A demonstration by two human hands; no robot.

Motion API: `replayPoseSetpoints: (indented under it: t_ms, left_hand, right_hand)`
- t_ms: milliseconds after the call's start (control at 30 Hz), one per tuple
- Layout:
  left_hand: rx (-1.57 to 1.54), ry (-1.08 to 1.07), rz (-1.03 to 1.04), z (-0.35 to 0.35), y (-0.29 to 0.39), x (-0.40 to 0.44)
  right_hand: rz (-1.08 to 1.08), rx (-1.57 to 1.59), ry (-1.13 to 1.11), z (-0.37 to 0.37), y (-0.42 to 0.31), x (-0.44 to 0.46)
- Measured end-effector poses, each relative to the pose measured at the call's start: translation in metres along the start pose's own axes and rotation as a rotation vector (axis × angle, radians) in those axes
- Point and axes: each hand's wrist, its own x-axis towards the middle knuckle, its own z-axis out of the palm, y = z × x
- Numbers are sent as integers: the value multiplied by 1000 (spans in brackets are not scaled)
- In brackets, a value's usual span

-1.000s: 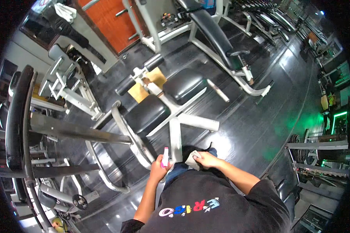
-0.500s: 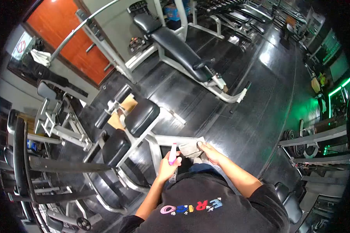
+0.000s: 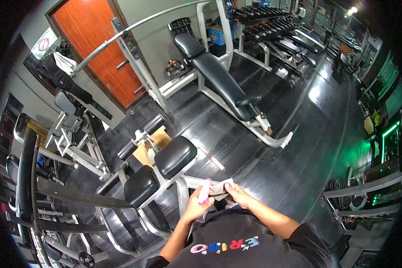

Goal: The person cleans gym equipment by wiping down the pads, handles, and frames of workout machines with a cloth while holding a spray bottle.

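Observation:
In the head view, my left hand (image 3: 194, 208) is closed round a spray bottle (image 3: 204, 192) with a pink and white top. The bottle points up, slightly tilted, and its lower part is mostly hidden by my hand. My right hand (image 3: 240, 197) pinches a pale grey cloth (image 3: 220, 188) with the thumb on top. The cloth stretches toward my left hand; whether those fingers touch it I cannot tell. Just beyond my hands stands an exercise bench with two black pads (image 3: 176, 156) on a silver frame.
An incline bench (image 3: 221, 85) stands ahead, beside a rack with a long bar (image 3: 152, 24). Dumbbells (image 3: 272, 29) line a rack at the back. Metal bars of a machine (image 3: 80, 192) reach in from the left. Another rack (image 3: 366, 190) stands at the right.
The view has tilted up, so the benches sit lower and more of the dumbbell rack shows. My hands have come closer together, with the spray bottle nearer the cloth.

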Motion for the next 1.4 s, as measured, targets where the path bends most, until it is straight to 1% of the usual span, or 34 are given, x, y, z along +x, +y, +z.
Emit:
replayPoseSetpoints:
  t_ms: [67,100,133,200,233,267,333,367,400,433,467,533,567,600,667,700,733,800,833,867,933,967,1000,1067,1100,1133,1167,1200,1267,1333,1400]
  left_hand:
    - [285,20,210,-6,5,9]
    - [327,77,189,-4,13,12]
    - [321,86,188,-3,19,17]
    - [425,108,227,-2,32,25]
    - [422,128,163,0,38,28]
    - [424,139,156,2,36,33]
    - [396,158,68,8,32,44]
    - [381,190,46,14,28,52]
    - [362,222,19,24,30,61]
    - [301,216,-17,35,35,74]
    - [305,231,-38,46,32,88]
    - [329,265,-32,76,35,123]
    - [377,259,-57,94,41,139]
    - [376,259,-80,112,37,154]
    - [266,215,7,147,30,187]
    - [266,163,-50,163,34,200]
    - [216,140,-65,178,38,215]
    - [78,112,-178,206,49,239]
    - [148,96,-75,214,50,251]
    - [148,131,-72,220,52,260]
    - [110,104,-130,229,57,275]
    - [107,116,-152,230,53,279]
    - [105,154,-145,232,49,281]
    - [44,264,-134,235,42,284]
    - [42,297,-125,234,42,283]
    - [-59,353,-149,232,41,281]
    - [-163,405,-172,229,41,279]
    - [-172,430,-165,224,41,277]
    - [-267,471,-216,216,39,268]
    - [-274,476,-201,210,40,266]
    - [-258,579,-175,209,43,270]
  right_hand:
    - [66,-25,83,-4,-8,11]
    - [203,-139,137,1,-31,12]
    - [209,-147,131,0,-29,18]
    - [141,-1,116,-4,-12,28]
    - [174,-59,104,-7,-9,32]
    - [86,-57,45,-12,-6,37]
    - [-15,-58,-105,-26,-22,44]
    - [-15,-45,-166,-40,-24,50]
    - [-9,-29,-223,-58,-21,56]
    - [-25,-153,-271,-81,-20,64]
    - [29,-119,-301,-105,-19,66]
    - [32,-109,-263,-153,-20,69]
    - [36,-189,-287,-183,-20,72]
    - [55,-153,-310,-207,-35,71]
    - [184,-236,-294,-252,-74,65]
    - [234,-247,-282,-276,-85,63]
    - [268,-253,-250,-291,-105,59]
    - [268,-143,-197,-312,-144,57]
    - [312,-148,-227,-316,-176,59]
    - [317,-159,-261,-324,-180,65]
    - [104,-91,-290,-340,-186,74]
    - [235,-91,-259,-346,-191,76]
    - [239,-103,-295,-348,-193,80]
    - [255,-63,-134,-350,-194,87]
    - [263,-54,-149,-356,-188,93]
    - [266,-67,-179,-360,-186,99]
    - [263,-65,-143,-362,-185,105]
    - [263,-64,-102,-362,-186,110]
    - [290,-72,-124,-361,-190,122]
    - [311,-105,-113,-355,-198,138]
    - [325,-151,-137,-347,-206,153]
